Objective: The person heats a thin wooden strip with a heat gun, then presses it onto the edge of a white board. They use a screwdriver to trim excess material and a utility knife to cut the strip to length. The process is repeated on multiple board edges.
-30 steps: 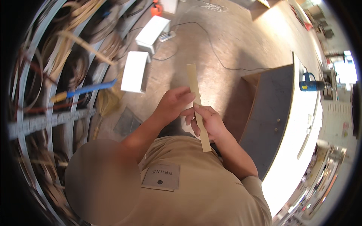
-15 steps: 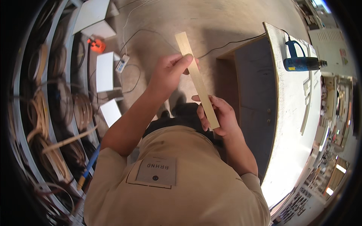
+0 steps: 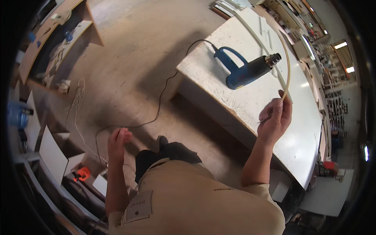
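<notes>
My right hand is closed over the white worktop, gripping a thin pale edging strip. The strip is seen edge-on and bends away in a long arc toward the far side of the top. A short dark tip juts from the near side of that hand; what it belongs to I cannot make out. Beyond the hand, a blue heat gun lies with its metal nozzle pointing right. My left hand hangs over the floor at left, fingers curled in, slightly blurred, nothing seen in it.
Narrow white strips lie behind the heat gun. Its dark cord drops over the worktop's edge and runs along the floor. White panels and an orange object are at lower left. A wooden shelf unit stands at far left.
My body and view have turned right toward the worktop. The left hand has let go of the strip and moved left; the right hand has carried it over the worktop.
</notes>
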Motion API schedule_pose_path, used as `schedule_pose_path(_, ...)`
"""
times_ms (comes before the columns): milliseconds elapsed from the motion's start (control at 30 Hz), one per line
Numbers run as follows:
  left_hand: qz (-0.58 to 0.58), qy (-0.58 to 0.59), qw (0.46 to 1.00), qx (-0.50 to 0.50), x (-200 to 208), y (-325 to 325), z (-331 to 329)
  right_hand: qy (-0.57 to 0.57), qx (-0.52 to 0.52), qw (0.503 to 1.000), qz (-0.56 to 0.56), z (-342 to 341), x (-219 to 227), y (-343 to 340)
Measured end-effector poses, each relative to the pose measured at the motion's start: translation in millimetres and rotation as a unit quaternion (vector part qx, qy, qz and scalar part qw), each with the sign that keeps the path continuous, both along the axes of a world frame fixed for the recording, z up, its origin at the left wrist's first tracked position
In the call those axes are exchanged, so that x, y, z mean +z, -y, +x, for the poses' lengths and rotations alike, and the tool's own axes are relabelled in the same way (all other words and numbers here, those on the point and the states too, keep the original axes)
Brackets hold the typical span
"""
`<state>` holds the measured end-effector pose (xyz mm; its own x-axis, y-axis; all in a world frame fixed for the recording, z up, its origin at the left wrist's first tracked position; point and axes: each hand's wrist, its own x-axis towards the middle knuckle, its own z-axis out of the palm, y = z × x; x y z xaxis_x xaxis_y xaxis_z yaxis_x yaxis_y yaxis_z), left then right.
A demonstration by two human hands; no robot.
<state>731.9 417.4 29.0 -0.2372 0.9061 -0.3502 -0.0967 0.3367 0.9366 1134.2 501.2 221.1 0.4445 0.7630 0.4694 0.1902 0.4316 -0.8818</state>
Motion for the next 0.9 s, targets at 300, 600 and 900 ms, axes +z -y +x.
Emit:
schedule_pose_path(300, -0.057, -0.015, 0.978, -0.200, -55.4, -158.6, -54.5, 0.070, -0.310, 0.943, -0.100, -18.4, 8.0, -31.5)
schedule_pose_path(600, 0.067, -0.075, 0.930, -0.352, -32.8, -344.8, -125.6, -0.011, -0.421, 0.901, -0.103, -95.8, 14.3, -47.0)
schedule_pose_path(900, 0.215, -0.001, 0.850, -0.480, 84.7, -429.0, -40.8, -0.043, -0.484, 0.872, -0.059, -131.0, -4.1, -67.6)
